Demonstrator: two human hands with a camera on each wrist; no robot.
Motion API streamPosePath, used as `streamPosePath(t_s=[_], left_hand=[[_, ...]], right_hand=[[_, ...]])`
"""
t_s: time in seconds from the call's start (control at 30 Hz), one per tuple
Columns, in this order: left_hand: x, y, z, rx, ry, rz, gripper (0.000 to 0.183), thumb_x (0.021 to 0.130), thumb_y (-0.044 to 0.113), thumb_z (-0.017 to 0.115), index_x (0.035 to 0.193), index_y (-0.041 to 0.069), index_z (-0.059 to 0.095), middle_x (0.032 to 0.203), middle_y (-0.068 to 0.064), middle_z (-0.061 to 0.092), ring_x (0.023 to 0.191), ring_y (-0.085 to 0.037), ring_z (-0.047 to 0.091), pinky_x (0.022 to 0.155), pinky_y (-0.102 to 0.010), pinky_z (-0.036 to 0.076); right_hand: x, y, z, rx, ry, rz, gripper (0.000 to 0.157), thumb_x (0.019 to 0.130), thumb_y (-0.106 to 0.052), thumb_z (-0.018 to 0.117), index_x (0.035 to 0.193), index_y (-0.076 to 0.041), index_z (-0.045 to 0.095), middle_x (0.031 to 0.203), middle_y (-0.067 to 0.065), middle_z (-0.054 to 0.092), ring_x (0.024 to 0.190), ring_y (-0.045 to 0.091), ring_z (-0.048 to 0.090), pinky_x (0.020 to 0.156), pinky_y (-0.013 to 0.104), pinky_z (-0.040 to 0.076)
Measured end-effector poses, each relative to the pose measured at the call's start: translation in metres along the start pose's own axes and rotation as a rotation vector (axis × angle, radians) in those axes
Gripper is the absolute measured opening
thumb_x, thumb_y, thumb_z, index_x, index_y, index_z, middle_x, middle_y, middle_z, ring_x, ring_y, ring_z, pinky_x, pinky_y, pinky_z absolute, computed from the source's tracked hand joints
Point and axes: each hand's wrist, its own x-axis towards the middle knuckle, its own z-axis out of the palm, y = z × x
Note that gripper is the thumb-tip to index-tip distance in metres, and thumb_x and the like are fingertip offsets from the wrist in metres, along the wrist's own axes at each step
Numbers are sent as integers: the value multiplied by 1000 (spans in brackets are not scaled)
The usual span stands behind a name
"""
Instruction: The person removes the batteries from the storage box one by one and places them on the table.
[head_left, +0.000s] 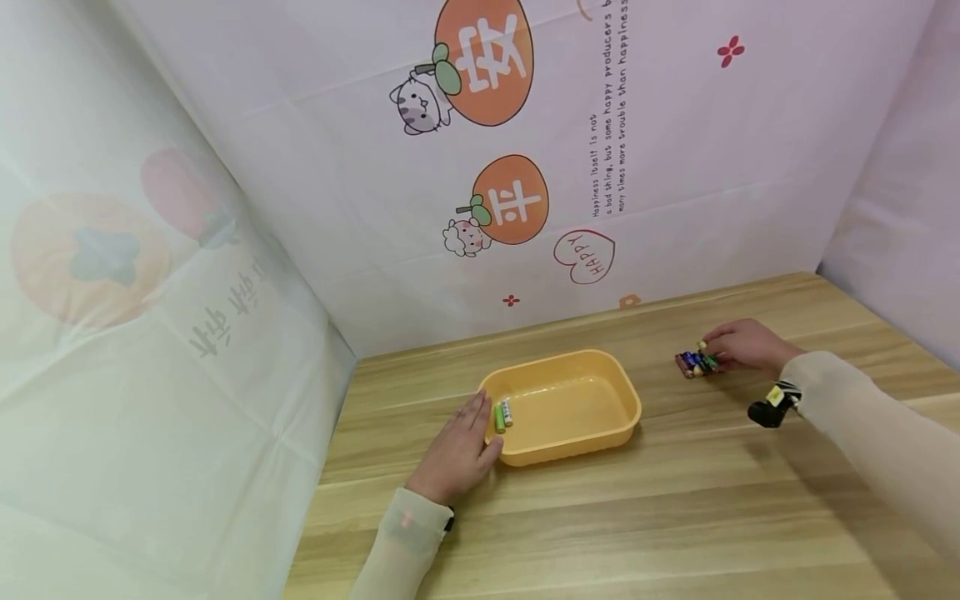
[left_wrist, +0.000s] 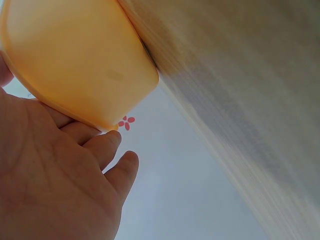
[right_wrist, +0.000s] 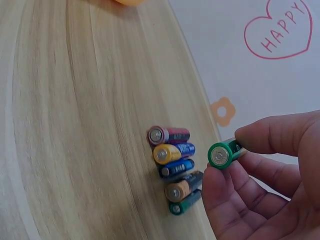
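Note:
My right hand (head_left: 750, 344) pinches a green battery (right_wrist: 220, 155) between thumb and fingers, lifted beside a row of batteries. In the right wrist view the row shows a red battery (right_wrist: 172, 135), a yellow-and-blue one (right_wrist: 175, 152), a blue one (right_wrist: 178, 168), a brown-and-black one (right_wrist: 184, 187) and another green battery (right_wrist: 184, 204). Fingers nearly straight, my left hand (head_left: 457, 454) rests against the left side of a yellow plastic basin (head_left: 564, 452), its thumb near the front corner. Inside the basin, by the left wall, lie a green battery (head_left: 499, 419) and a white battery (head_left: 507, 412).
A wood-grain table (head_left: 637, 517) carries everything. Behind it rises a white printed curtain (head_left: 360, 208) with cartoon fruit, and more curtain (head_left: 150, 400) hangs at the left. The basin stands left of the battery row.

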Motion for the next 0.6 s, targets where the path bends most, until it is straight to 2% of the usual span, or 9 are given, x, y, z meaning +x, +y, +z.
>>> streamPosePath(t_s=[0.33,0.47,0.6], left_hand=[[1,1,-3,-9,-5,4,66,104,42,34,155,3,16,162,-9,10,147,-20,8,115,-44,20],[0,1,-4,-4,-4,6,66,104,41,34,155,2,17,161,-10,11,147,-21,9,115,-44,20],[0,0,-4,-4,-1,13,66,104,40,35,154,1,18,161,-11,12,147,-22,11,115,-44,21]], right_hand=[[-2,7,-15,7,18,14,53,96,-10,55,132,25,37,119,34,56,94,24,64,78,36,57],[-1,8,-17,8,26,22,55,95,-11,57,132,25,38,113,28,61,91,22,65,77,35,57],[0,14,-19,-47,34,31,55,94,-13,59,131,24,40,107,21,65,87,20,64,75,36,57]])
